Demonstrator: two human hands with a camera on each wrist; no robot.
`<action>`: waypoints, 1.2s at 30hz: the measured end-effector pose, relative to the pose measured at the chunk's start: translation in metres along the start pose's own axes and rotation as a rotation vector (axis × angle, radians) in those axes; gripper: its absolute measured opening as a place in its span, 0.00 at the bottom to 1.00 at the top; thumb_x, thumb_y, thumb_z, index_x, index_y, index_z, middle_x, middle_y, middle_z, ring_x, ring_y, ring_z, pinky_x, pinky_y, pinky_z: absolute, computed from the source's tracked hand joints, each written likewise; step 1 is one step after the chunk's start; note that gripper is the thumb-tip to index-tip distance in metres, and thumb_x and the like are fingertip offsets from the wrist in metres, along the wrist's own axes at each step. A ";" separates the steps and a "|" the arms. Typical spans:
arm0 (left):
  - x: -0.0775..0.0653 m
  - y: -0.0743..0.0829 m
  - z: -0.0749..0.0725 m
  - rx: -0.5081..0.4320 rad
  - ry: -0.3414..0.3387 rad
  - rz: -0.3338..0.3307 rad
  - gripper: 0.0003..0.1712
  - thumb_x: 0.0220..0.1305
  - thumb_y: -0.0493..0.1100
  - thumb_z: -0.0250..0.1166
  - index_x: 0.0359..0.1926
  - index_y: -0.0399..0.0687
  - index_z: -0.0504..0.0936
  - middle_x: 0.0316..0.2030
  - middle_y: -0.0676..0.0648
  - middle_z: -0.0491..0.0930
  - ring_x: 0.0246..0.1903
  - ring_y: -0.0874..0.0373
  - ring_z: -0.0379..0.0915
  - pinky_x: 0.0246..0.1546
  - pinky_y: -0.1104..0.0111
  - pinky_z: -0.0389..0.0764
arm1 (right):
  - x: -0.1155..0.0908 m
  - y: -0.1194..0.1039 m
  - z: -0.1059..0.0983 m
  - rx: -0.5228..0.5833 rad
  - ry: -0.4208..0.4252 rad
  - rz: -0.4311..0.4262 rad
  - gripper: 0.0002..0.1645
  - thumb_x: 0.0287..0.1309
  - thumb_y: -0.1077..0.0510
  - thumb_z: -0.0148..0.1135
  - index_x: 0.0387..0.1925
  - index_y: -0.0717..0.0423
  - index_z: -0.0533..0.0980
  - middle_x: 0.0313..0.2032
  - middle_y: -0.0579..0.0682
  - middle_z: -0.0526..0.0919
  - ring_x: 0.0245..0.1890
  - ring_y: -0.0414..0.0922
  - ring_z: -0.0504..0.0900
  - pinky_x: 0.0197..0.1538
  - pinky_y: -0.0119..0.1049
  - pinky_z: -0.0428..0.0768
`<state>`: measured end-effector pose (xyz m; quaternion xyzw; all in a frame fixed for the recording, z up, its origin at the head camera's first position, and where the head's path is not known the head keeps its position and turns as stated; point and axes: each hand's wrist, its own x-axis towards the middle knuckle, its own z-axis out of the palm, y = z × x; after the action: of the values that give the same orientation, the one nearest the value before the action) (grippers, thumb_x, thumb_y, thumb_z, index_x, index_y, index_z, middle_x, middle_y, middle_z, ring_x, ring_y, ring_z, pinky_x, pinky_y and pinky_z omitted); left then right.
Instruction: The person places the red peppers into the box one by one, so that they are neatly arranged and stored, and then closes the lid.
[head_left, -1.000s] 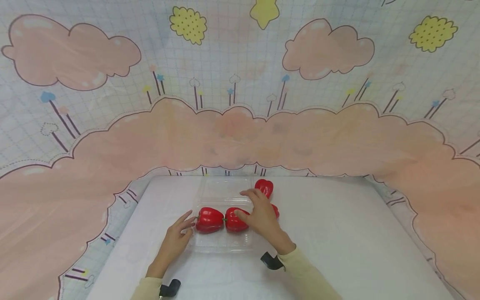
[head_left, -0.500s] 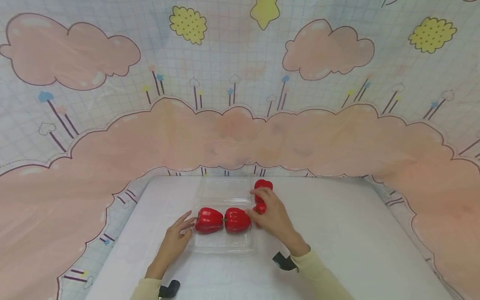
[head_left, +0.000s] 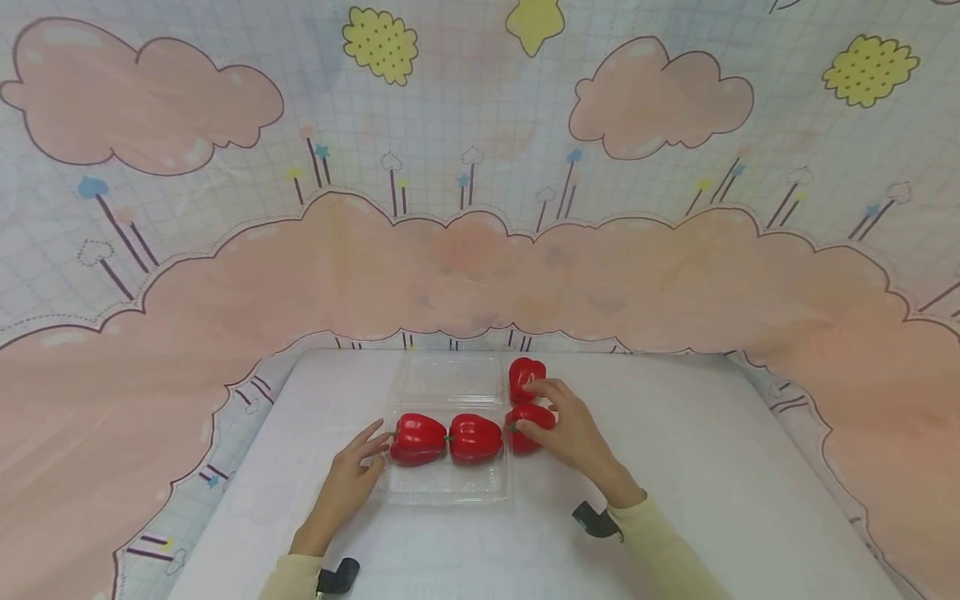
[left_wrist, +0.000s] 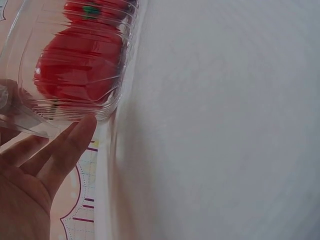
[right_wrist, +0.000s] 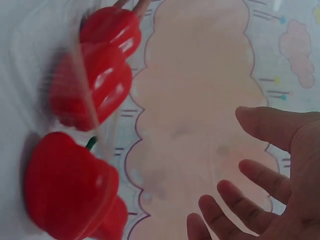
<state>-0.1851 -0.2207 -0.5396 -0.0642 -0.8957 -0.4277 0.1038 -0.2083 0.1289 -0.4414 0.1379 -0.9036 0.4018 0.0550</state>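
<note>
Two red bell peppers, the left one [head_left: 418, 439] and the right one [head_left: 476, 438], lie in a row in a clear plastic clamshell box [head_left: 450, 492]. My left hand [head_left: 352, 475] is at the box's left end, its straight fingers touching the wall; in the left wrist view that hand [left_wrist: 45, 170] shows below the ribbed wall. Spread fingers of my right hand [head_left: 573, 429] overlap a third bell pepper [head_left: 528, 425] just right of the box. In the right wrist view this hand [right_wrist: 260, 200] has its fingers apart, holding nothing.
Another red bell pepper [head_left: 527, 377] lies behind the third, beside the clear lid [head_left: 450, 379], which lies folded back flat. Everything is on a white table [head_left: 675, 467]. A patterned cloth [head_left: 480, 275] with clouds hangs behind the table.
My right hand has come away from the right pepper in the box and moved right, over the loose pepper. That pepper in the box stays in place. My left hand has barely moved.
</note>
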 end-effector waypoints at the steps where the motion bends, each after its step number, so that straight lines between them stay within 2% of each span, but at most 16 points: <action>1: 0.000 0.000 0.000 0.000 -0.001 0.001 0.25 0.64 0.31 0.59 0.63 0.41 0.76 0.64 0.39 0.74 0.54 0.43 0.81 0.48 0.54 0.85 | 0.000 0.004 0.000 0.000 -0.003 -0.003 0.35 0.49 0.53 0.74 0.60 0.46 0.73 0.60 0.50 0.75 0.60 0.52 0.75 0.55 0.53 0.84; 11: 0.002 -0.001 -0.002 -0.003 0.001 -0.005 0.28 0.64 0.31 0.59 0.65 0.41 0.73 0.61 0.38 0.78 0.54 0.44 0.81 0.48 0.55 0.85 | 0.005 0.039 0.000 0.015 -0.024 0.047 0.37 0.49 0.52 0.74 0.62 0.47 0.71 0.60 0.51 0.76 0.60 0.56 0.75 0.56 0.54 0.83; 19: 0.000 0.000 -0.002 -0.008 0.001 -0.004 0.28 0.64 0.31 0.59 0.66 0.41 0.72 0.61 0.38 0.77 0.54 0.43 0.81 0.48 0.54 0.85 | 0.007 0.060 0.007 0.038 -0.061 0.100 0.38 0.51 0.53 0.73 0.64 0.49 0.70 0.61 0.52 0.76 0.59 0.53 0.76 0.58 0.53 0.82; 23: 0.000 -0.001 -0.002 -0.012 0.000 -0.007 0.28 0.64 0.30 0.59 0.66 0.41 0.72 0.61 0.39 0.77 0.54 0.44 0.81 0.49 0.54 0.85 | 0.007 0.068 0.011 0.044 -0.072 0.132 0.40 0.48 0.54 0.75 0.64 0.45 0.70 0.62 0.50 0.75 0.61 0.52 0.75 0.60 0.52 0.81; 29: 0.000 -0.002 -0.001 -0.015 0.002 -0.004 0.28 0.64 0.30 0.59 0.65 0.41 0.73 0.63 0.38 0.76 0.54 0.43 0.81 0.48 0.55 0.85 | 0.009 0.080 0.019 0.053 -0.111 0.173 0.42 0.46 0.54 0.76 0.65 0.44 0.69 0.65 0.51 0.72 0.65 0.54 0.70 0.64 0.56 0.77; 32: 0.000 -0.002 -0.001 -0.019 0.001 -0.001 0.27 0.64 0.30 0.58 0.65 0.40 0.73 0.63 0.38 0.75 0.54 0.43 0.81 0.47 0.56 0.86 | 0.010 0.085 0.022 0.047 -0.126 0.171 0.43 0.46 0.55 0.76 0.65 0.44 0.68 0.66 0.51 0.71 0.67 0.54 0.68 0.65 0.58 0.75; 36: 0.000 -0.001 -0.001 -0.019 -0.003 -0.010 0.28 0.64 0.30 0.58 0.66 0.40 0.73 0.63 0.38 0.75 0.55 0.43 0.80 0.48 0.56 0.86 | 0.010 0.089 0.024 0.028 -0.144 0.121 0.43 0.46 0.55 0.76 0.65 0.44 0.68 0.66 0.51 0.71 0.69 0.54 0.66 0.66 0.60 0.73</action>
<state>-0.1850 -0.2221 -0.5403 -0.0611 -0.8921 -0.4365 0.0996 -0.2434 0.1657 -0.5185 0.1125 -0.9061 0.4061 -0.0362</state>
